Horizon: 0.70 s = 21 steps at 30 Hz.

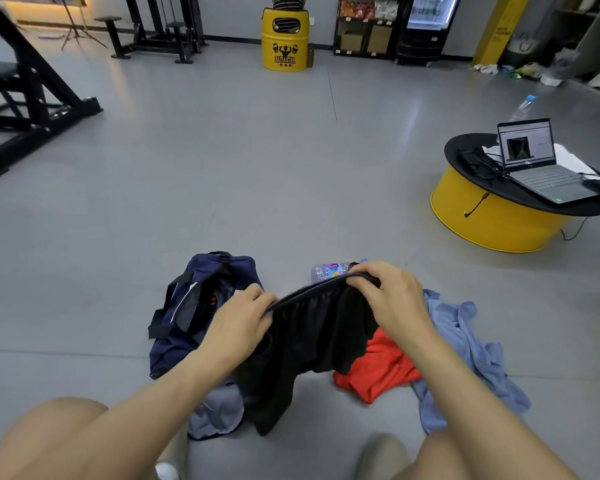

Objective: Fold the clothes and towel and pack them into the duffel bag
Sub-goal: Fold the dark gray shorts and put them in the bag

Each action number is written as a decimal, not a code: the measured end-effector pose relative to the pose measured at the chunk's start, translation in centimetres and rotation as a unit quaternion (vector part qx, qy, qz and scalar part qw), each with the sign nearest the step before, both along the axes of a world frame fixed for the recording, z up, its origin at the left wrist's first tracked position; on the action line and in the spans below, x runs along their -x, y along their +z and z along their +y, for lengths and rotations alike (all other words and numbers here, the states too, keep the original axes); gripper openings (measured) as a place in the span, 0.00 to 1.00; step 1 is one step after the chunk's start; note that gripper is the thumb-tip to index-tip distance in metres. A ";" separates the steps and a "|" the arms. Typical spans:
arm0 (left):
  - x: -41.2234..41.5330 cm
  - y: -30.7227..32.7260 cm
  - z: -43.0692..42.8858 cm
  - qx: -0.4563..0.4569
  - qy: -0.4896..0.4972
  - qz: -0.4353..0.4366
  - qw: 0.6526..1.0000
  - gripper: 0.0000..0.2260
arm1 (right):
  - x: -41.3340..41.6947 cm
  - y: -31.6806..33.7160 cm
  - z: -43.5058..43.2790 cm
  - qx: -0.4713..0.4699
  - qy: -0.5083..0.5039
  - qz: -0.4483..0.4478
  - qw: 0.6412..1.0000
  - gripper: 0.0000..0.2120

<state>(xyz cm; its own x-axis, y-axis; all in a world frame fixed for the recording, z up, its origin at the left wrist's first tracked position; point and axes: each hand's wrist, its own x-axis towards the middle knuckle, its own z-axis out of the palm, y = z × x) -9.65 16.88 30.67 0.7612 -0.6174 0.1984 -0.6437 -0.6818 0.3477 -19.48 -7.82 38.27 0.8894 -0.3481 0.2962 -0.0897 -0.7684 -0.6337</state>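
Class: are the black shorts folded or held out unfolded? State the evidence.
Unfolded. The left hand and right hand grip the black shorts by the waistband, stretched between them; the legs hang loose.

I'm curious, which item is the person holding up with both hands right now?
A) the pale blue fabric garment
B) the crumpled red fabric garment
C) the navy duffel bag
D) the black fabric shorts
D: the left hand and the right hand both pinch the gathered waistband of the black fabric shorts, while the crumpled red fabric garment and the pale blue fabric garment lie on the grey floor.
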 end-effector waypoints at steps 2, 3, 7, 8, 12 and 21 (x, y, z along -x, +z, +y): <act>-0.7 0.3 0.4 0.027 0.023 0.021 0.999 0.08 | 0.0 0.0 -0.2 0.014 -0.013 0.015 1.000 0.03; -1.1 0.8 0.4 0.026 0.026 0.025 0.999 0.09 | -0.1 -0.1 -0.4 0.031 -0.017 0.032 0.999 0.02; -4.1 2.2 1.2 -0.026 0.043 0.058 0.997 0.13 | -1.2 -0.3 -2.3 0.070 -0.022 0.082 0.994 0.03; -5.2 2.2 1.6 -0.042 0.045 0.056 0.997 0.13 | -1.8 -0.4 -3.1 0.076 -0.021 0.088 0.993 0.04; -9.9 2.7 1.1 -0.065 0.038 0.032 0.997 0.08 | -4.9 -1.4 -6.0 0.107 -0.012 0.136 0.985 0.06; -18.2 10.2 -2.5 0.014 0.005 -0.092 0.996 0.06 | -12.1 3.1 -10.4 0.141 0.000 0.048 0.989 0.06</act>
<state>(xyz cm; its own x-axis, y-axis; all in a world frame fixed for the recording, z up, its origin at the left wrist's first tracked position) 8.53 14.41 40.90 0.7167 -0.6019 0.3521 -0.6912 -0.6801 0.2444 -7.38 -18.27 41.33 0.9181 -0.2629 0.2965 -0.1382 -0.9137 -0.3822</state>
